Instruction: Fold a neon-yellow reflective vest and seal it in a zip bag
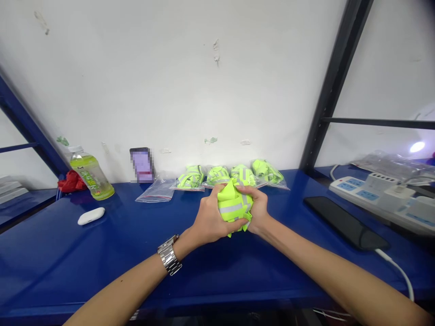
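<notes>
A bundled neon-yellow reflective vest (233, 206) with grey stripes is squeezed between both hands above the blue table (136, 244). My left hand (209, 219), with a metal watch on its wrist, wraps the vest from the left. My right hand (256, 208) grips it from the right, fingers curled over its top. Behind the hands, several bagged yellow vests (217, 175) lie in a row by the wall. An empty clear zip bag (157, 190) lies to their left.
A green drink bottle (91, 174), a red cloth (71, 182) and a white case (91, 216) lie at the left. A phone (142, 165) leans on the wall. At the right are a dark phone (345, 224) on a cable, a power strip (380, 197) and a black shelf post (326, 99).
</notes>
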The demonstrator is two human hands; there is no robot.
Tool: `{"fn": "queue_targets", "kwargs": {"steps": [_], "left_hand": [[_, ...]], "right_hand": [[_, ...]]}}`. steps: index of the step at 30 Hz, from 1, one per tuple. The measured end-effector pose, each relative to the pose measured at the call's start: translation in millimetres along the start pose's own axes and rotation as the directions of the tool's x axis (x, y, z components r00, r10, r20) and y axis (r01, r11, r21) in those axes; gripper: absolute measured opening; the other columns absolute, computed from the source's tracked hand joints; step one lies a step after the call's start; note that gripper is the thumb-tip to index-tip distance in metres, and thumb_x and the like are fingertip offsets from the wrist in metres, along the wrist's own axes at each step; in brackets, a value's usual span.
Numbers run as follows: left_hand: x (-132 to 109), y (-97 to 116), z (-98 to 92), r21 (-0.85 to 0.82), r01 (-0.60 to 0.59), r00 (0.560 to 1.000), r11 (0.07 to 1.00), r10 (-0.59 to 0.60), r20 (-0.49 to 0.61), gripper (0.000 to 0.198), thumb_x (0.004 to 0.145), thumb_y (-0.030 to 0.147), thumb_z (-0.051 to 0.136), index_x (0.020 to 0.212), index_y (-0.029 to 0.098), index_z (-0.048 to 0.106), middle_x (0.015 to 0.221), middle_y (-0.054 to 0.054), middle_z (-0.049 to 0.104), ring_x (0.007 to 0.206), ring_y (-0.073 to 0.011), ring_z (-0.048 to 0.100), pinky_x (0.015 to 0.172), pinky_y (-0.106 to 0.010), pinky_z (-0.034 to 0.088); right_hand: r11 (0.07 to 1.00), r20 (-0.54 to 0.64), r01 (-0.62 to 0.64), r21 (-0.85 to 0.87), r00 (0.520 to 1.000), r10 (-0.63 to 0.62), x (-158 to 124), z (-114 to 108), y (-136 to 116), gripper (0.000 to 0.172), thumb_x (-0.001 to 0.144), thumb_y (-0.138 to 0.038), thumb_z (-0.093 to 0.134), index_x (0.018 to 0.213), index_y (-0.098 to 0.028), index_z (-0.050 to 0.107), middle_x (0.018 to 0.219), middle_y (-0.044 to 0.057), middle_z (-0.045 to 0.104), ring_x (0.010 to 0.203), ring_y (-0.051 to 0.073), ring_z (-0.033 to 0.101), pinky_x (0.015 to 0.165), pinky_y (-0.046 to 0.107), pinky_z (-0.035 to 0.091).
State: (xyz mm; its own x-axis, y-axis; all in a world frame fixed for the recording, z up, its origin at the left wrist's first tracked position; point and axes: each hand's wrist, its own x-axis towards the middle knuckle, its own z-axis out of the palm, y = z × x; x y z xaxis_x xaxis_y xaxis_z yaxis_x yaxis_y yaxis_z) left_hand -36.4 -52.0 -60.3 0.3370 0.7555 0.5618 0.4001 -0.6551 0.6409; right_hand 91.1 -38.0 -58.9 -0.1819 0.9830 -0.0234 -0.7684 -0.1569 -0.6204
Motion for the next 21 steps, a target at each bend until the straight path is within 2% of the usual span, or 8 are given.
{"fn": "queue_targets", "kwargs": {"steps": [5,8,11,13,14,16,18,21], "left_hand": [[4,-2,-2.5,0.110,-0.003,0.999,0.994,0.007,-0.035,0.061,0.060,0.033,0.078,0.110,0.019,0.046,0.080,0.002,0.066,0.064,-0.0146,0.063,0.058,-0.025,0.051],[8,-14,-9.2,0.277,-0.106,0.988,0.955,0.133,-0.079,0.060,0.062,0.032,0.076,0.112,0.019,0.045,0.081,0.000,0.066,0.065,-0.0164,0.064,0.059,-0.027,0.052],[10,-30,-17.1,0.462,-0.238,0.939,0.854,0.324,-0.115,0.056,0.067,0.030,0.072,0.115,0.017,0.045,0.089,-0.006,0.067,0.075,-0.0209,0.067,0.064,-0.030,0.053],[9,-38,-18.5,0.542,-0.284,0.902,0.791,0.412,-0.129,0.054,0.070,0.028,0.069,0.118,0.016,0.045,0.093,-0.009,0.067,0.081,-0.0226,0.067,0.067,-0.031,0.054],[8,-40,-17.4,0.563,-0.298,0.888,0.771,0.440,-0.133,0.054,0.072,0.026,0.068,0.119,0.016,0.044,0.094,-0.010,0.067,0.082,-0.0229,0.067,0.068,-0.032,0.054],[5,-41,-12.4,0.558,-0.324,0.872,0.764,0.470,-0.136,0.054,0.073,0.026,0.068,0.121,0.016,0.044,0.096,-0.010,0.067,0.083,-0.0227,0.067,0.071,-0.032,0.055],[5,-38,-6.2,0.502,-0.341,0.875,0.795,0.463,-0.140,0.055,0.074,0.029,0.069,0.121,0.016,0.044,0.097,-0.010,0.066,0.084,-0.0223,0.066,0.072,-0.033,0.055],[7,-29,-0.8,0.449,-0.328,0.887,0.831,0.434,-0.156,0.054,0.071,0.035,0.071,0.115,0.016,0.046,0.099,-0.011,0.064,0.088,-0.0244,0.064,0.076,-0.038,0.054]], "right_hand": [[0.993,-0.107,0.098,-0.071,0.989,-0.105,8,1,-1,0.013,0.055,-0.023,0.071,0.062,-0.017,0.061,0.058,-0.001,0.065,0.053,0.015,0.058,0.054,0.026,0.049],[0.951,-0.094,0.142,-0.275,0.980,-0.174,8,0,-5,0.016,0.061,-0.028,0.074,0.069,-0.019,0.063,0.066,-0.003,0.067,0.058,0.013,0.059,0.052,0.022,0.046],[0.916,0.020,-0.027,-0.400,0.999,0.038,2,0,-8,0.028,0.072,-0.043,0.071,0.093,-0.023,0.066,0.084,-0.001,0.070,0.065,0.016,0.064,0.058,0.026,0.050],[0.929,0.150,-0.141,-0.341,0.968,0.202,-2,1,-6,0.036,0.078,-0.049,0.065,0.104,-0.024,0.065,0.092,0.002,0.071,0.071,0.018,0.067,0.066,0.032,0.053],[0.947,0.216,-0.150,-0.285,0.952,0.215,-3,1,-3,0.036,0.079,-0.048,0.064,0.106,-0.023,0.065,0.095,0.003,0.071,0.076,0.019,0.067,0.071,0.033,0.053],[0.985,0.282,-0.073,-0.159,0.952,0.116,-4,2,2,0.032,0.078,-0.042,0.069,0.103,-0.021,0.066,0.098,0.003,0.071,0.086,0.018,0.067,0.079,0.030,0.053],[0.996,0.263,0.032,-0.080,0.965,-0.009,-3,1,7,0.026,0.074,-0.032,0.074,0.097,-0.021,0.068,0.097,0.001,0.072,0.089,0.017,0.066,0.082,0.027,0.052],[0.991,0.209,0.116,-0.071,0.973,-0.099,-1,-1,9,0.025,0.070,-0.024,0.078,0.093,-0.020,0.069,0.091,0.000,0.072,0.083,0.016,0.066,0.079,0.025,0.053]]}}
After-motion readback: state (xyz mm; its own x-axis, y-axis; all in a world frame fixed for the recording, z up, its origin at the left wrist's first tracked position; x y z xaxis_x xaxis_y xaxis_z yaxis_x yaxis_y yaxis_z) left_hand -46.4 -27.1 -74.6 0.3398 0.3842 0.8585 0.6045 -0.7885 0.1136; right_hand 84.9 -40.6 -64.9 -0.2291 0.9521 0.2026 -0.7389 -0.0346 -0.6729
